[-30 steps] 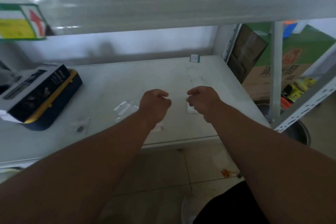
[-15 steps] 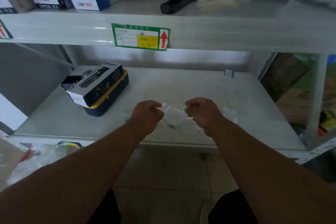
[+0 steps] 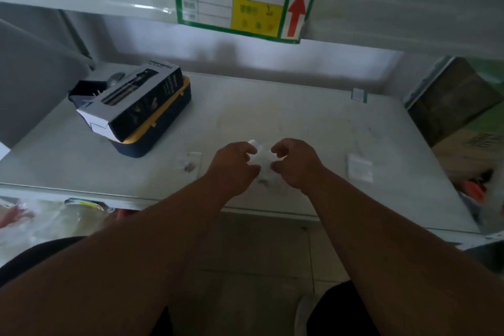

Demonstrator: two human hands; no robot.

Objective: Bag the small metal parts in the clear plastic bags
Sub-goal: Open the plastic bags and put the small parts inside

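Observation:
Both hands hold one small clear plastic bag (image 3: 259, 154) just above the white shelf (image 3: 300, 123). My left hand (image 3: 234, 165) pinches its left edge and my right hand (image 3: 293, 162) pinches its right edge. Small dark metal parts (image 3: 264, 181) lie on the shelf just below the hands. To the left lies another clear bag with metal parts inside (image 3: 190, 162). A flat stack of clear bags (image 3: 359, 168) rests on the shelf to the right of my right hand.
A black and white box on a yellow and navy case (image 3: 141, 109) stands at the shelf's back left. An upper shelf beam with a green label (image 3: 242, 3) hangs overhead. Cardboard boxes (image 3: 458, 106) stand to the right. Tiled floor lies below the shelf's front edge.
The view has tilted down and moved closer to the shelf. My hands have drawn nearer together, and the bag between them is now more bunched between the fingertips.

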